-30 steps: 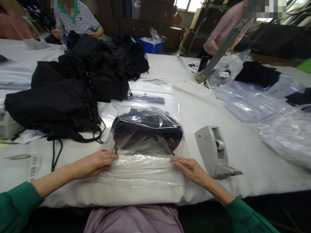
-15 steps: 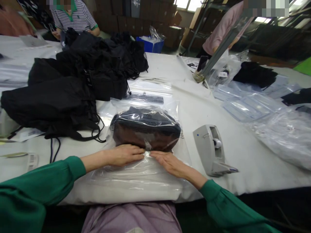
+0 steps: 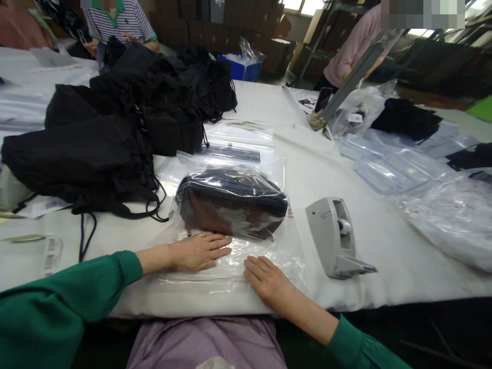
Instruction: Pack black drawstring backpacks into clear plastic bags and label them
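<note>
A clear plastic bag (image 3: 230,259) lies on the table in front of me. Inside it is a rounded black and dark brown pouch (image 3: 232,207), its top marked with print that is too small to read. Just below the pouch, my left hand (image 3: 198,251) rests flat on the loose part of the bag, fingers stretched out. To its right, my right hand (image 3: 269,282) is on the same loose plastic, nearer to me, with its fingers curled and held together on the film. The fingertips and thumb of that hand are partly hidden.
A grey tape dispenser (image 3: 331,238) stands right of the bag. Black drawstring bags (image 3: 84,159) are heaped at the left. Clear plastic pieces (image 3: 388,169) and crumpled film (image 3: 457,215) lie at the right. Two people are across the table, near a metal post (image 3: 353,77).
My right hand has drawn back toward me from the pouch's edge, and its fingers have curled. My left hand has shifted slightly and still lies flat on the plastic.
</note>
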{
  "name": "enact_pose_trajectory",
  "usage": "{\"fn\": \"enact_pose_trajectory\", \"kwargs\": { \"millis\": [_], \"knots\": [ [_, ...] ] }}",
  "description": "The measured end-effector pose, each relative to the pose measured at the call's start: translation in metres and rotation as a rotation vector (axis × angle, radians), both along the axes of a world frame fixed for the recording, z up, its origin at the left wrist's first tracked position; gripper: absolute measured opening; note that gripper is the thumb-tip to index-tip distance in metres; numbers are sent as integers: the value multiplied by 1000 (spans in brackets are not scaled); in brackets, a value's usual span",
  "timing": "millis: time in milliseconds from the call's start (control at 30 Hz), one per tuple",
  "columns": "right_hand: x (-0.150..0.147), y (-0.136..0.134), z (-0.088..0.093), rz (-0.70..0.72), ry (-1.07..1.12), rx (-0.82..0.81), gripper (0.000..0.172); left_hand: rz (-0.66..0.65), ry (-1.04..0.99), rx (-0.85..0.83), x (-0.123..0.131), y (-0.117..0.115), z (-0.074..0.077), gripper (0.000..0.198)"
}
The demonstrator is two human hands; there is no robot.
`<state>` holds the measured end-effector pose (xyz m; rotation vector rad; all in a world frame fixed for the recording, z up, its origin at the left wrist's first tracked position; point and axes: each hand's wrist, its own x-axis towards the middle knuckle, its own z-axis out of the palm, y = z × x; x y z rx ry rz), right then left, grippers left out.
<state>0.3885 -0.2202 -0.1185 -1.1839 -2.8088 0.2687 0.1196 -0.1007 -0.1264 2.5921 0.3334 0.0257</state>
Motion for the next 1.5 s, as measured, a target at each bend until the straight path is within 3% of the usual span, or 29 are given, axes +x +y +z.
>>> {"fn": "enact_pose_trajectory", "kwargs": {
  "millis": [100, 267, 367, 433, 533, 633, 700, 800, 867, 967, 1133, 1167, 1233, 1267, 1300, 1367, 1500],
  "knots": [
    [-1, 6, 5, -68, 99, -13, 27, 20, -64, -146, -5, 3, -1, 54],
    [4, 15, 25, -92, 141, -88, 21, 492, -298, -748, -19, 12, -3, 42],
    [7, 21, 27, -101, 126, -178, 16, 562, -305, -871, -22, 17, -9, 41],
    [8, 27, 29, -129, 152, -236, 18, 549, -273, -837, -23, 17, -3, 41],
    [7, 34, 39, -170, 249, -313, 23, 496, -162, -669, -27, 2, 22, 53],
    [7, 39, 49, -226, 354, -345, 25, 380, 40, -287, -35, -36, 48, 100],
    [7, 41, 52, -285, 375, -361, 27, 398, 150, -9, -39, -63, 53, 114],
    [7, 44, 50, -373, 375, -382, 32, 522, 241, 300, -41, -83, 41, 89],
    [8, 45, 47, -411, 378, -372, 34, 551, 236, 379, -41, -80, 30, 72],
    [13, 44, 47, -436, 389, -364, 33, 534, 129, 330, -44, -66, 24, 44],
    [20, 27, 58, -383, 376, -348, 29, 670, 17, -9, -54, -49, 42, 20],
    [21, 21, 60, -333, 352, -315, 39, 700, 18, -75, -56, -46, 46, 21],
    [22, 8, 58, -213, 252, -200, 82, 730, 18, -170, -58, -41, 53, 25],
    [23, 2, 55, -164, 184, -125, 91, 736, 17, -198, -58, -38, 55, 26],
    [25, -3, 50, -129, 122, -44, 88, 740, 15, -218, -58, -36, 56, 26],
    [31, -10, 40, -119, 72, 123, 64, 737, 1, -245, -58, -30, 58, 25],
    [46, -4, 36, -191, 217, 305, 42, 714, -67, -229, -61, -21, 64, 30]
  ]
}}
